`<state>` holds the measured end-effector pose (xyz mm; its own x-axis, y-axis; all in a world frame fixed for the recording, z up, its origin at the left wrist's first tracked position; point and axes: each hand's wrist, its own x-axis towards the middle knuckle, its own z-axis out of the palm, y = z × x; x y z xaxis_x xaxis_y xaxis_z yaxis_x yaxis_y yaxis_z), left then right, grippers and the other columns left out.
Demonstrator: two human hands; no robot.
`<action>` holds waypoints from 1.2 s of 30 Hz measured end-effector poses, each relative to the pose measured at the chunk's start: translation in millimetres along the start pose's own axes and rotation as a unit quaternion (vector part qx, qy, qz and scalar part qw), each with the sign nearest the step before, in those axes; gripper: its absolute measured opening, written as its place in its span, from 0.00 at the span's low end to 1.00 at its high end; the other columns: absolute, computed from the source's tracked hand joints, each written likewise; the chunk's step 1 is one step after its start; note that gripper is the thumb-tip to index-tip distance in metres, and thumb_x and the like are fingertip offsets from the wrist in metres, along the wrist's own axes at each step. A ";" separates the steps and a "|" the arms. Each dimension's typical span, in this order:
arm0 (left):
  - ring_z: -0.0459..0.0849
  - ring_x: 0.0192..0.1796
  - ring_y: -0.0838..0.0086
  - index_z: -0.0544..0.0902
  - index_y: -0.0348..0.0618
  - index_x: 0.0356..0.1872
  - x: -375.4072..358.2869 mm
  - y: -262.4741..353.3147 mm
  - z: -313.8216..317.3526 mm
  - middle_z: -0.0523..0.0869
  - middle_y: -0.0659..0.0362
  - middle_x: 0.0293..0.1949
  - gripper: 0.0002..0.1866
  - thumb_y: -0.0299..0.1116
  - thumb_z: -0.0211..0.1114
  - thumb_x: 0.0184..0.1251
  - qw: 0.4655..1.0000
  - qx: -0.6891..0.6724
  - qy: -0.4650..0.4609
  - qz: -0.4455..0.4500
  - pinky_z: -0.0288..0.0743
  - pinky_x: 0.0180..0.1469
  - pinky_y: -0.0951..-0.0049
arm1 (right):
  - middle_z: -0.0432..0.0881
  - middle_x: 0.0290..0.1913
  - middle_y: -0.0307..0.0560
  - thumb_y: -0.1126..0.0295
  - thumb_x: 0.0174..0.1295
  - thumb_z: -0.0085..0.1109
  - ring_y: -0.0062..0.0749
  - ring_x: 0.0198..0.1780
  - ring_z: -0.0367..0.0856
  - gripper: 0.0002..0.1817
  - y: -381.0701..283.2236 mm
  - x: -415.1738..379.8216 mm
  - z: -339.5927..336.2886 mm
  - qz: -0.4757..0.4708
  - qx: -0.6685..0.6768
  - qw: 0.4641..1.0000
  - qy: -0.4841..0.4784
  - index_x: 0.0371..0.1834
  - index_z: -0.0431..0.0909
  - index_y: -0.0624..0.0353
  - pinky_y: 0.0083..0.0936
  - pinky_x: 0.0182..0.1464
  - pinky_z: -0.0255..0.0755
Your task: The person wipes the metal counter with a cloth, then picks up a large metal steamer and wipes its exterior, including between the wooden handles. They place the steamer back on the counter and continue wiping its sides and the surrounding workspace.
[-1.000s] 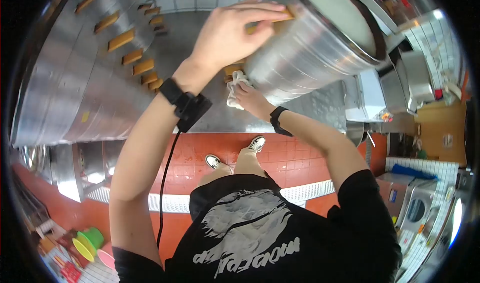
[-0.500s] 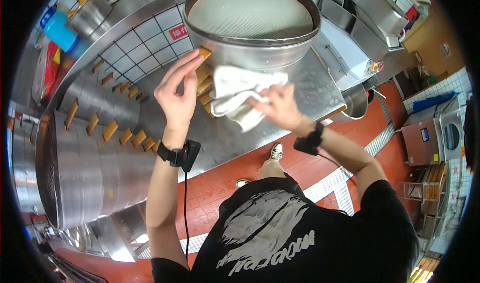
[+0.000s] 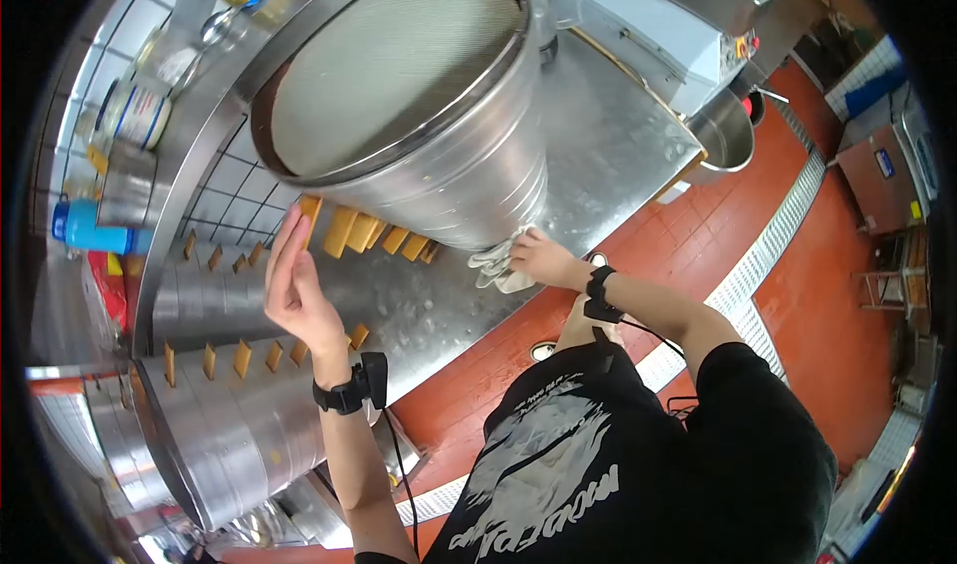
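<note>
A tall stack of round metal steamers (image 3: 454,180) stands on the steel table, with a pale mesh liner (image 3: 389,76) in the top one. Wooden handles jut from its left side in a row. At the topmost wooden handle (image 3: 311,215), my left hand (image 3: 299,290) grips with nearly straight fingers; the thumb is partly hidden. My right hand (image 3: 546,261) is closed on a crumpled white cloth (image 3: 493,265), pressed against the lower side of the stack near the table's front edge. Both wrists wear black straps with small devices.
More stacked steamers (image 3: 234,415) with wooden handles stand at left. A shelf (image 3: 189,136) above holds jars and a blue bottle (image 3: 95,227). A light-coloured machine (image 3: 648,41) and a metal pot (image 3: 723,136) are at right. The steel table (image 3: 608,116) ends above a red floor.
The cloth in my right hand has moved from the stack's upper side down to its base. My left hand stays at the top handle. The view has shifted and turned.
</note>
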<state>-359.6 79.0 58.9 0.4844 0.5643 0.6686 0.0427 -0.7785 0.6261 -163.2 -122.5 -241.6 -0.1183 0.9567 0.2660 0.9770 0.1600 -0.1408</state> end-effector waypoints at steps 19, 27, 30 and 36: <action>0.81 0.61 0.56 0.82 0.26 0.52 -4.4 -1.2 7.6 0.82 0.43 0.58 0.21 0.23 0.44 0.67 0.994 0.108 0.029 0.016 0.70 0.66 0.61 | 0.64 0.73 0.51 0.65 0.54 0.65 0.54 0.76 0.55 0.19 -9.2 89.0 -134.9 0.078 0.056 0.836 0.540 0.51 0.82 0.33 0.64 0.73 0.49; 0.80 0.62 0.55 0.81 0.24 0.54 -4.6 -5.3 2.0 0.82 0.43 0.59 0.22 0.30 0.44 0.72 0.988 0.152 0.018 0.033 0.69 0.65 0.60 | 0.53 0.77 0.60 0.78 0.61 0.54 0.64 0.74 0.57 0.30 -3.6 -12.1 4.9 0.345 0.224 0.875 0.254 0.69 0.68 0.49 0.44 0.73 0.61; 0.80 0.62 0.54 0.81 0.24 0.54 -4.9 -8.6 4.1 0.82 0.43 0.58 0.22 0.31 0.45 0.73 0.989 0.138 0.022 0.056 0.70 0.65 0.59 | 0.58 0.73 0.66 0.79 0.59 0.56 0.65 0.70 0.62 0.30 6.7 -20.9 -1.4 0.392 0.321 0.816 0.277 0.68 0.66 0.60 0.40 0.69 0.66; 0.78 0.64 0.60 0.78 0.27 0.60 -10.7 -14.9 3.0 0.81 0.45 0.60 0.21 0.29 0.46 0.75 0.987 0.145 0.030 0.065 0.63 0.71 0.61 | 0.73 0.54 0.65 0.81 0.53 0.55 0.64 0.58 0.71 0.28 58.0 8.4 -75.8 0.518 0.342 0.684 0.382 0.61 0.68 0.63 0.44 0.62 0.69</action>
<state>-362.7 83.7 41.2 0.4508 0.4626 0.7634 0.2351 -0.8865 0.3985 -94.1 -123.6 -175.3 0.9584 0.2770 0.0694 0.1232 -0.1819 -0.9756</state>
